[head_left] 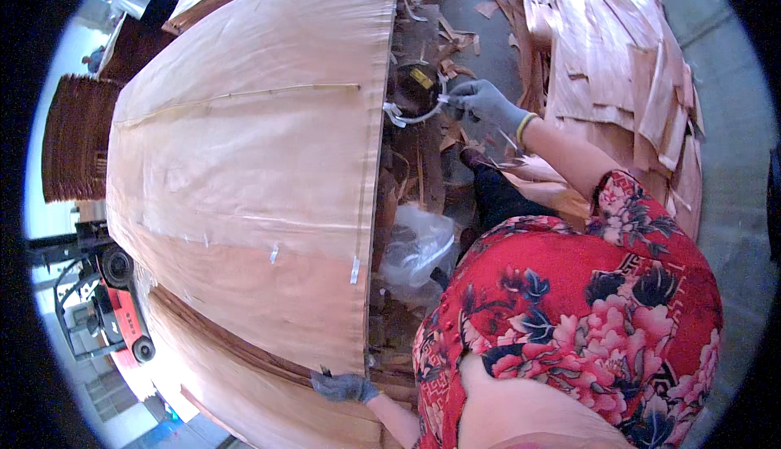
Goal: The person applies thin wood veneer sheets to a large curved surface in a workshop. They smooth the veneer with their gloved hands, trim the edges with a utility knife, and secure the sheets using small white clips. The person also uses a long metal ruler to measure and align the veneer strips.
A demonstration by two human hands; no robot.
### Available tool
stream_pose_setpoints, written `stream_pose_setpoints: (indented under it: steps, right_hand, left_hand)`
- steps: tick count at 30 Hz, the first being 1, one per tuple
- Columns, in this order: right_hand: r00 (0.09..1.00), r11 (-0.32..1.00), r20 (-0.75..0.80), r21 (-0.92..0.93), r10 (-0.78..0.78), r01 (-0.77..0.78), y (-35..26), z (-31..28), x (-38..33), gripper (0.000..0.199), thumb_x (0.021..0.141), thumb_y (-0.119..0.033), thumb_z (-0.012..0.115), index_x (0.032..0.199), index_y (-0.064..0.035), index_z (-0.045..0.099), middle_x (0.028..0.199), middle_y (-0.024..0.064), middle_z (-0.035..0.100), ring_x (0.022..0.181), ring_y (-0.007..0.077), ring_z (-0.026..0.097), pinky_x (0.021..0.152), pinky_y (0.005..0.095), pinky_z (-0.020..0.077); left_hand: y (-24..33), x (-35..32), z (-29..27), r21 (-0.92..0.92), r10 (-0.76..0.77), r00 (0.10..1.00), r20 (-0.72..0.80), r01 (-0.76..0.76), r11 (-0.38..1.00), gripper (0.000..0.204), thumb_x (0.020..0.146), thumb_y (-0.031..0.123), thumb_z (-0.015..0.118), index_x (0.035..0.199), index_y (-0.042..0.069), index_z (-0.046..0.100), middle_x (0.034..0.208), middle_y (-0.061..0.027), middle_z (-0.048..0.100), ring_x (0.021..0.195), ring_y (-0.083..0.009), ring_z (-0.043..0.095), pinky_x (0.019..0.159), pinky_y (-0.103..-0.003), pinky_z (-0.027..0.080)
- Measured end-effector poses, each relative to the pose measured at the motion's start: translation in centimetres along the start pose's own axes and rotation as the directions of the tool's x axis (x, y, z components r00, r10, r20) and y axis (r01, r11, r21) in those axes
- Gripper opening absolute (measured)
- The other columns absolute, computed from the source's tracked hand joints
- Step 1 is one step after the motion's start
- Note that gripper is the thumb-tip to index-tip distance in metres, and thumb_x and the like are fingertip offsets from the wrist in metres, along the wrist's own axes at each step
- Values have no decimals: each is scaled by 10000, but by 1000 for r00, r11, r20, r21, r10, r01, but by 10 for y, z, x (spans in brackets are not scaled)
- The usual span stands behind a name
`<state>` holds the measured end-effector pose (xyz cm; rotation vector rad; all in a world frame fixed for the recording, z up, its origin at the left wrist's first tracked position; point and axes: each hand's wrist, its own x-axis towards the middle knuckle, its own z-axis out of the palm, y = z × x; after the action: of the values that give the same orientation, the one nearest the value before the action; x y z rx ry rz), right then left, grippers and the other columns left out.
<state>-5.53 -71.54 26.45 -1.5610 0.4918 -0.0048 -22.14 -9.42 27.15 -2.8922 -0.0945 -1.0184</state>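
Observation:
A large sheet of pale wood veneer covers the stack in front of me, with several small white tape pieces stuck near its lower part. My right hand, in a grey glove, reaches past the sheet's right edge. Its fingertips pinch a bit of white tape at the rim of a white hoop, which surrounds a dark round thing with a yellow label. At the sheet's near edge is my left hand, also gloved in grey. Its fingers are closed round a small dark thing I cannot make out.
Crumpled clear plastic lies beside the stack. Veneer scraps litter the floor, and loose veneer sheets are piled at right. A red forklift stands at left, near another veneer stack. Another person is far left.

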Motion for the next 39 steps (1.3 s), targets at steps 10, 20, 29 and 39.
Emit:
stream_pose_setpoints:
  steps: [10,20,29,39]
  right_hand:
    - [992,982,118,-190,41,-18,18,-21,197,341,750,-352,700,796,-16,664,646,6,581,578,85,482,553,254,406]
    - [996,907,68,-421,56,-22,8,-22,228,432,738,-467,655,858,-53,675,748,120,652,684,235,611,688,345,467]
    - [986,954,142,-297,88,-43,11,-18,243,359,752,-399,666,859,-57,678,731,93,651,660,190,602,659,321,467]
    - [987,983,135,-174,83,-59,15,-21,233,265,755,-291,685,844,-41,687,665,46,633,576,122,557,587,272,454]
  left_hand:
    - [178,-48,-42,153,-566,770,294,547,823,307,894,185,504,1104,-36,544,1043,-190,564,946,-339,550,836,-439,453]
    - [292,-33,-15,-3,-497,718,487,571,821,312,884,180,515,1129,-13,534,1073,-166,550,943,-310,547,844,-430,443]
    - [314,-23,-9,-28,-483,698,529,583,812,323,875,175,525,1151,7,524,1101,-144,538,940,-284,544,851,-423,433]
    - [324,-15,-4,-56,-465,687,558,591,805,342,865,171,536,1175,30,514,1132,-120,525,937,-254,541,859,-414,423]
